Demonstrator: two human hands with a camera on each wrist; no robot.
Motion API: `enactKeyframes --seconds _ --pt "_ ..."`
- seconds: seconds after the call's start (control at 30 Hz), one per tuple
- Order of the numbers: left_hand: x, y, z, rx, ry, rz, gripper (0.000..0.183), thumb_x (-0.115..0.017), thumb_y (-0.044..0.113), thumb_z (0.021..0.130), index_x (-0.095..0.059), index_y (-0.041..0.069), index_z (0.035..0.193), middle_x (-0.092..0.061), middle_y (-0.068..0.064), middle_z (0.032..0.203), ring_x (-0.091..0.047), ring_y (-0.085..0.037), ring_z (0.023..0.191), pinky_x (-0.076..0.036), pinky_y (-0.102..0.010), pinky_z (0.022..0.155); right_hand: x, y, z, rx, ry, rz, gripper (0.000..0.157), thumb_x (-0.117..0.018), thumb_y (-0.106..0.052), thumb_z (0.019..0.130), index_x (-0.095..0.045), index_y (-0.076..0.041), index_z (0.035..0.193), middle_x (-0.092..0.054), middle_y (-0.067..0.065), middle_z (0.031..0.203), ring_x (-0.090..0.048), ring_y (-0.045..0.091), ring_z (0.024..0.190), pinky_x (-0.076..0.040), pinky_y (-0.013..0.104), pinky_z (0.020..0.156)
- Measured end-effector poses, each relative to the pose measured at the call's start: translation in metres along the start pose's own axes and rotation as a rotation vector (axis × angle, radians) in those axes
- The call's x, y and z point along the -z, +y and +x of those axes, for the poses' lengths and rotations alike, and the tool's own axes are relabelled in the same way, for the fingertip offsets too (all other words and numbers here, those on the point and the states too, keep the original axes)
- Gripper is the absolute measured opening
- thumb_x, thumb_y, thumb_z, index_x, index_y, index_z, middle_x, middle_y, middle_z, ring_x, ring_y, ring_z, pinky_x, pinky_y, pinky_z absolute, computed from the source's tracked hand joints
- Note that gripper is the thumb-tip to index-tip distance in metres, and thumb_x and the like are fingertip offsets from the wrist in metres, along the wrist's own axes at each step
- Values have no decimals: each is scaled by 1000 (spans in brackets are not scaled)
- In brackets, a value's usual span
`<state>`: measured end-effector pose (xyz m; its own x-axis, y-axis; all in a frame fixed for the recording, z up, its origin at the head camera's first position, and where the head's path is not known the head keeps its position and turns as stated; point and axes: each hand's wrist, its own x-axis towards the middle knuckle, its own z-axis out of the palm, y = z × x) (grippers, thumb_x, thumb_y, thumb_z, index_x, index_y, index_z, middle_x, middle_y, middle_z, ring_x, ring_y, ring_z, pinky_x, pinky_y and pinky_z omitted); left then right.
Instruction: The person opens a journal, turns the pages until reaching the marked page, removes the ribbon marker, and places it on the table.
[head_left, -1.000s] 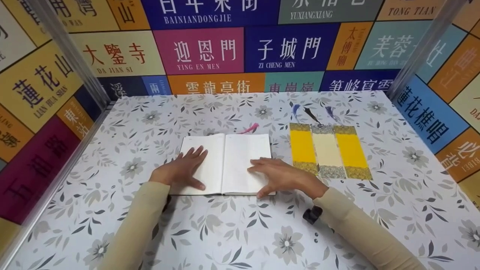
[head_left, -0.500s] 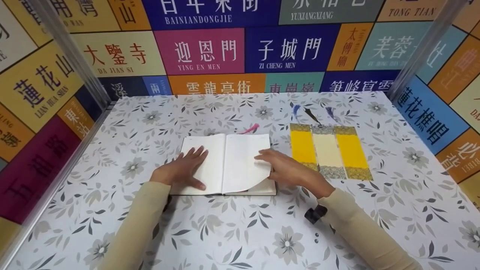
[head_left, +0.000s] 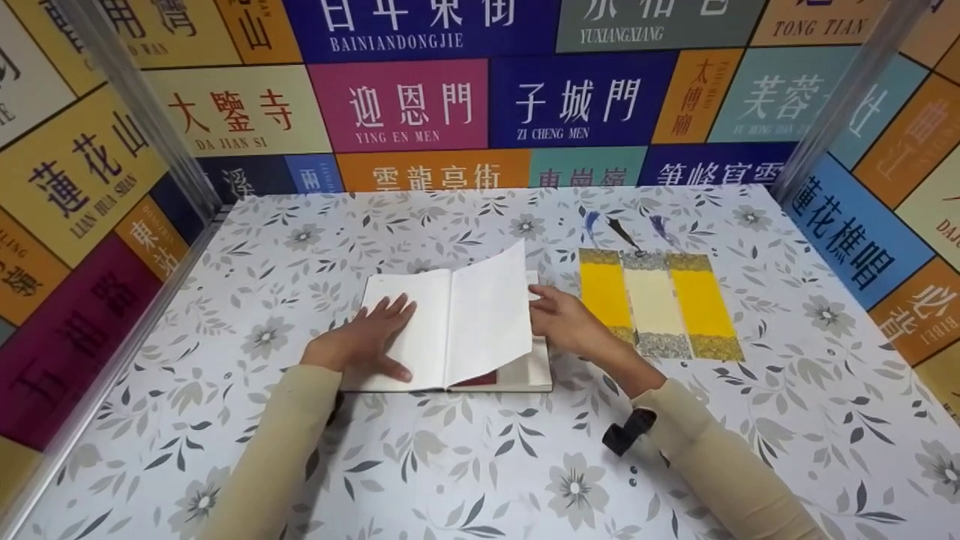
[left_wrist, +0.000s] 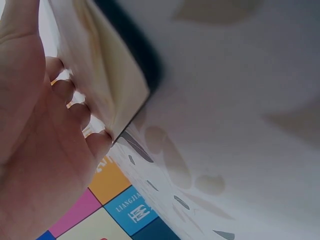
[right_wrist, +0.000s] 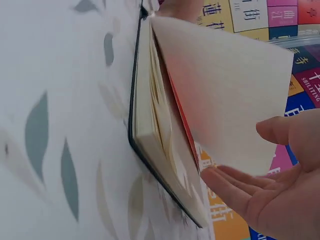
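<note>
An open notebook with white pages and a dark cover lies on the table. My left hand rests on its left page, fingers spread; the left wrist view has its palm beside the notebook's corner. A single right-hand page stands raised at a slant. At that page's outer edge is my right hand, its fingertips partly hidden behind the paper. In the right wrist view, the thumb and loosely straight fingers touch the page's underside. Beneath it shows a dark red strip, mostly covered.
Right of the notebook lie three bookmarks side by side: a yellow one, a cream one and another yellow one, each with a tassel at its far end. A flower-patterned cloth covers the table; sign-printed walls stand behind it.
My right hand has lifted the right page from lying flat to a slant, uncovering the red strip. The pink tassel above the notebook is now hidden behind the page. My left hand stayed put.
</note>
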<state>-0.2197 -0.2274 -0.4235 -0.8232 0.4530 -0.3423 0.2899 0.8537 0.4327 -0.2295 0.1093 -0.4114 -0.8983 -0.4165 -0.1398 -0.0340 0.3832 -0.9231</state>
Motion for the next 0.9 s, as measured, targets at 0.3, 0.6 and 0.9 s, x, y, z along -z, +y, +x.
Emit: enactKeyframes --seconds 0.3,0.6,0.9 --pt "-1 1 -1 1 -8 15 119 -82 45 78 -7 5 161 4 -18 169 6 -43 156 1 -61 126 -18 -7 3 59 -84 50 43 -46 -20 107 -48 2 143 -63 23 127 -66 14 94 -56 28 83" --pt "3 2 -2 -13 -11 -17 119 -82 45 78 -7 1 160 3 -22 168 6 -46 155 1 -64 124 -34 -21 5 145 -143 -143 49 -46 -17 106 -40 -10 154 -47 13 155 -47 33 141 -43 49 114" --pt "12 -3 -22 26 87 -41 71 -64 25 98 -31 1 156 -40 -27 155 -43 -38 142 -33 -53 120 -54 -23 6 326 -268 -577 43 -49 -10 103 -51 -5 146 -43 18 155 -33 39 148 -25 56 124"
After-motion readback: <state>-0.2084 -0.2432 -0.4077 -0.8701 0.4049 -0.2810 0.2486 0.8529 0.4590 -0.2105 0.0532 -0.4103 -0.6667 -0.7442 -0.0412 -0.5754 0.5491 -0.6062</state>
